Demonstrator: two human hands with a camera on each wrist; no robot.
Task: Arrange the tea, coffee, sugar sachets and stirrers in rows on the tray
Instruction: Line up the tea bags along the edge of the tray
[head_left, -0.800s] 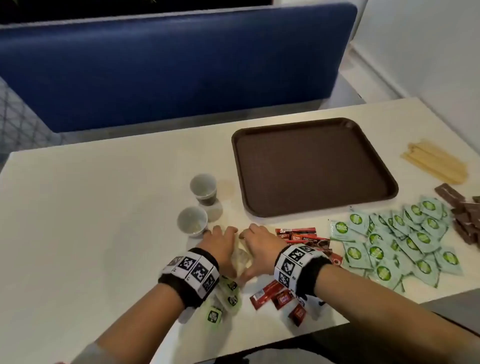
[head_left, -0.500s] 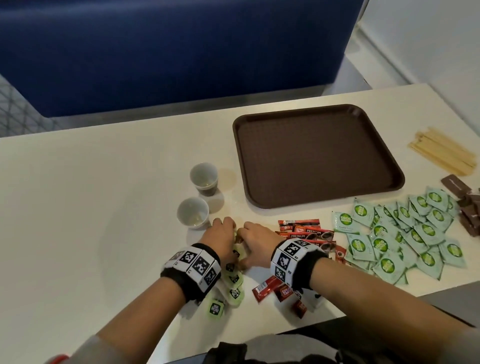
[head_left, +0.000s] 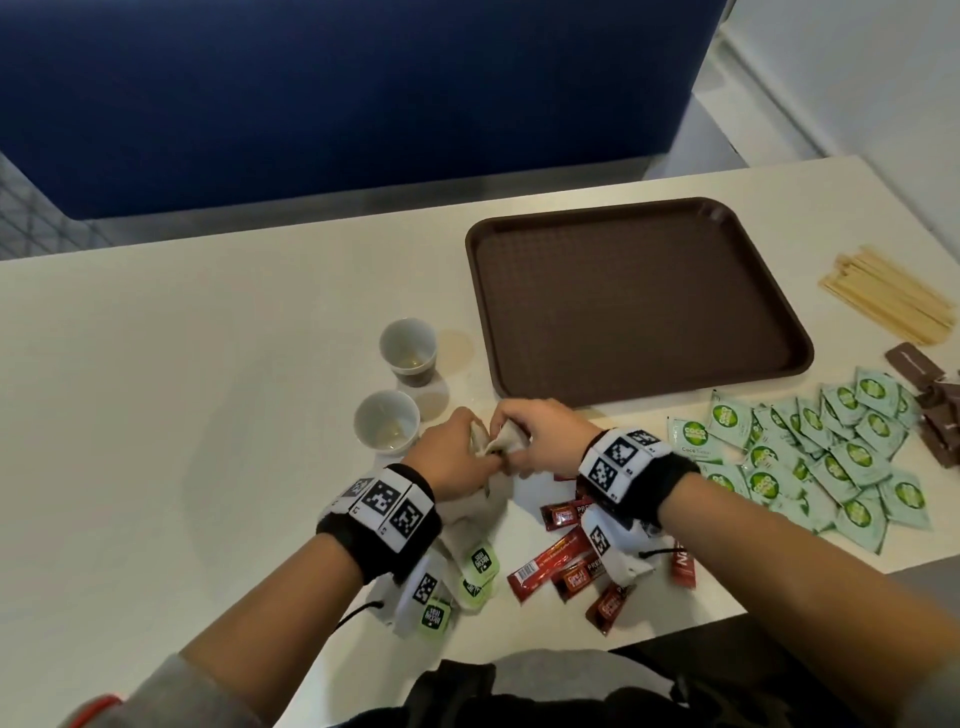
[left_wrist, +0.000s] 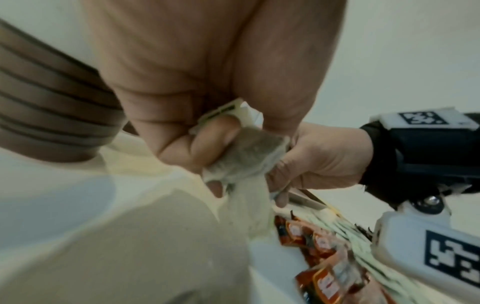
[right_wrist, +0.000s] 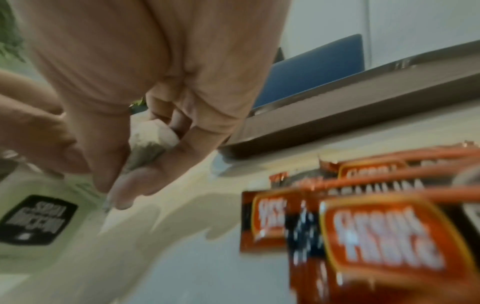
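The brown tray (head_left: 639, 312) lies bare at the table's middle right. Just in front of its near left corner, my left hand (head_left: 475, 447) and right hand (head_left: 514, 441) meet and both pinch a white tea bag (head_left: 498, 441). The left wrist view shows the tea bag (left_wrist: 246, 158) caught between curled fingers of both hands. In the right wrist view the tea bag (right_wrist: 150, 142) sits under my right thumb. More tea bags with green tags (head_left: 475, 566) lie beneath my left wrist. Red coffee sachets (head_left: 561, 566) lie under my right wrist.
Two small paper cups (head_left: 408, 353) (head_left: 387, 426) stand left of the tray, close to my left hand. Green sugar sachets (head_left: 831, 457) are heaped at the right, with brown sachets (head_left: 930, 395) and wooden stirrers (head_left: 893, 296) beyond them. The table's front edge runs just behind the sachets.
Both hands were low over the tea bag pile; now they have come up slightly with a tea bag pinched between them. The head view has shifted downward.
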